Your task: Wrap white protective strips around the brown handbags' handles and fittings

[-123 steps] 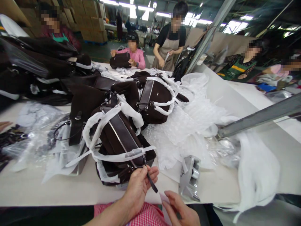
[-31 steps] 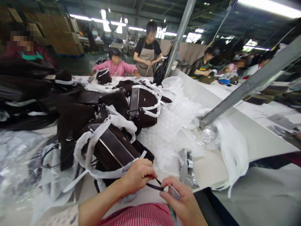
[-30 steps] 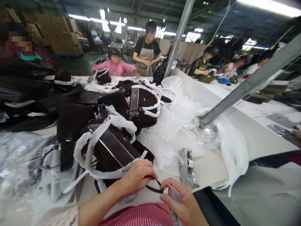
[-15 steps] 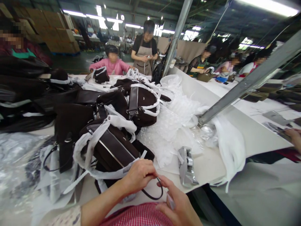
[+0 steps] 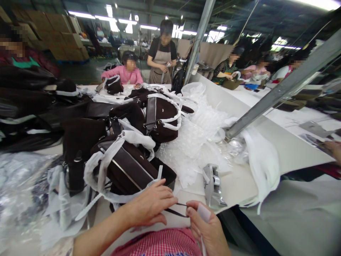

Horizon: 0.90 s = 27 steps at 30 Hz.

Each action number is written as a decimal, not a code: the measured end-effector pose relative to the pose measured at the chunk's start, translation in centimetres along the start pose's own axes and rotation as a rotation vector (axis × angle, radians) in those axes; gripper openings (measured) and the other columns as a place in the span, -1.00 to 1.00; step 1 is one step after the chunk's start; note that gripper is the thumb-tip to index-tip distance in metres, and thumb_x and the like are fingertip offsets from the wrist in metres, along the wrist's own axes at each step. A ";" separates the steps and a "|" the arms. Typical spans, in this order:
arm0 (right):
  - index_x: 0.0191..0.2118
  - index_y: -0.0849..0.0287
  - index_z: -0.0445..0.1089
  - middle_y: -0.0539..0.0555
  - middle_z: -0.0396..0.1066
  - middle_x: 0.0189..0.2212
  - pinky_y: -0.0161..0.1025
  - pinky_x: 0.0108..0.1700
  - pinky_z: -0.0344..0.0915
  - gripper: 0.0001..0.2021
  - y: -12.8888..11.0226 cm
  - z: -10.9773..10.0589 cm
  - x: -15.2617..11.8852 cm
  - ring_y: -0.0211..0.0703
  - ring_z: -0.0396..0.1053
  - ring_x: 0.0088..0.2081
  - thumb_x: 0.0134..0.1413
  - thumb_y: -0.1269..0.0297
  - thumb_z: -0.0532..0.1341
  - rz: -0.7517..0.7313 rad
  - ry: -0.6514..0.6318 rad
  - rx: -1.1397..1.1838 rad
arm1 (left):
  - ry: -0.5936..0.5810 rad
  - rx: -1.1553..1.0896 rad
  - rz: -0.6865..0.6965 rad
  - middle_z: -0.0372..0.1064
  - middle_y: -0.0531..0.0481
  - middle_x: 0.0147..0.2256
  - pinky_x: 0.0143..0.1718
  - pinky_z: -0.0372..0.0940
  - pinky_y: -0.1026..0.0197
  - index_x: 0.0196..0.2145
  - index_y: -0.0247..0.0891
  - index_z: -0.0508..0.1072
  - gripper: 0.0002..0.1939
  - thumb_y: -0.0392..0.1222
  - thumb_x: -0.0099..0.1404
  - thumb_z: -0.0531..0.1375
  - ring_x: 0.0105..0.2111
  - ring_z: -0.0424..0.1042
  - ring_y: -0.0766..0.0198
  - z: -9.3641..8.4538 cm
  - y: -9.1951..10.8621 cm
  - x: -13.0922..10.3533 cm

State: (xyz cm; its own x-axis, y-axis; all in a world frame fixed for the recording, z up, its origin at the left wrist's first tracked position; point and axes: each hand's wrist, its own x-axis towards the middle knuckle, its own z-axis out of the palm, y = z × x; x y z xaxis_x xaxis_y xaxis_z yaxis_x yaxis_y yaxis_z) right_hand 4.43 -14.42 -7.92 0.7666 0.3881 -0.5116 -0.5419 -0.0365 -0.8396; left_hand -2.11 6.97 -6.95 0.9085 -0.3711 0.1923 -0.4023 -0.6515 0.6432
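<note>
Handbags (image 5: 128, 167) and bubble wrap (image 5: 197, 142) crowding table (image 5: 239, 185)

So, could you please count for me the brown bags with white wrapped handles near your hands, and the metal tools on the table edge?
Brown bags with white wrapped handles: 2, the near bag and the far bag.
Metal tools: 1, the tool.
Total: 3.
</note>
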 end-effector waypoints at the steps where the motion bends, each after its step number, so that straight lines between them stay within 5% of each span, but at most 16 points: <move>1: -0.32 0.23 0.47 -0.10 0.27 -0.67 -0.42 -0.66 -0.03 -0.52 -0.1 0.3 -0.3 -0.44 0.00 -0.71 -0.29 -0.03 0.50 0.001 0.002 0.000 | 0.018 0.006 -0.011 0.46 -0.17 -0.11 0.30 -0.06 -0.17 0.12 -0.21 0.36 -0.60 -0.05 0.37 0.15 0.02 0.37 0.06 0.2 -0.1 -0.3; 6: -0.23 0.22 0.51 -0.02 0.42 -0.52 -0.43 -0.62 -0.02 -0.48 -0.3 0.6 -0.7 -0.44 0.09 -0.65 -0.36 0.05 0.54 -0.011 -0.015 0.036 | 0.100 0.092 -0.095 0.47 -0.19 -0.11 0.28 0.02 -0.15 0.03 -0.24 0.42 -0.70 -0.22 0.42 0.03 -0.01 0.40 0.10 1.2 0.0 -0.9; 12: -0.28 0.21 0.44 -0.20 0.18 -0.70 -0.51 -0.65 -0.07 -0.50 0.0 0.3 0.2 -0.50 0.00 -0.69 -0.39 0.15 0.59 0.109 0.083 0.231 | 0.161 0.068 -0.140 0.42 -0.28 -0.01 0.29 -0.07 -0.29 0.19 -0.30 0.29 -0.43 -0.05 0.29 0.23 0.08 0.33 -0.07 2.2 1.1 -1.1; 18: -0.28 0.22 0.43 -0.24 0.07 -0.73 -0.51 -0.67 -0.10 -0.51 0.7 0.7 0.3 -0.50 -0.07 -0.70 -0.34 0.12 0.56 0.100 0.079 0.220 | 0.325 0.203 -0.099 0.52 -0.12 -0.31 0.23 0.09 -0.14 -0.10 -0.25 0.50 -0.75 -0.30 0.42 0.04 -0.15 0.46 0.14 4.5 -0.4 -1.0; 22: -0.14 0.18 0.48 -0.03 0.44 -0.45 -0.42 -0.60 0.13 -0.52 0.7 -0.2 0.5 -0.43 0.12 -0.64 -0.24 0.11 0.50 -0.090 0.063 -0.075 | 0.392 0.252 -0.080 0.48 -0.07 -0.42 0.19 0.15 -0.09 -0.25 -0.28 0.50 -0.76 -0.35 0.40 0.02 -0.26 0.46 0.22 4.7 -0.9 -0.8; 24: -0.02 0.11 0.47 0.03 0.51 -0.22 -0.38 -0.49 0.28 -0.48 0.5 -1.2 0.8 -0.40 0.23 -0.58 -0.20 0.19 0.46 -0.260 0.062 -0.331 | 0.456 0.245 -0.059 0.46 -0.03 -0.43 0.17 0.17 -0.06 -0.28 -0.26 0.48 -0.76 -0.35 0.40 0.02 -0.29 0.45 0.25 4.8 -1.0 -0.7; 27: 0.04 0.04 0.47 0.01 0.54 -0.13 -0.35 -0.25 0.42 -0.46 0.4 -2.6 1.3 -0.28 0.41 -0.44 -0.18 0.31 0.43 -0.377 -0.046 -0.619 | 0.575 0.215 -0.008 0.45 0.02 -0.44 0.15 0.19 -0.05 -0.28 -0.25 0.45 -0.76 -0.36 0.41 0.00 -0.32 0.44 0.29 5.0 -1.0 -0.6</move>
State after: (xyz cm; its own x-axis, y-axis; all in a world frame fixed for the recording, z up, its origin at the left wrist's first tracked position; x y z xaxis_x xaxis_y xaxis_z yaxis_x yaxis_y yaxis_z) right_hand 6.11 -16.36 -9.36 0.8400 0.5153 -0.1700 0.0612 -0.4012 -0.9139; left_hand -2.82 4.54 -11.45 0.8032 0.0124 0.5956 -0.3543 -0.7938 0.4943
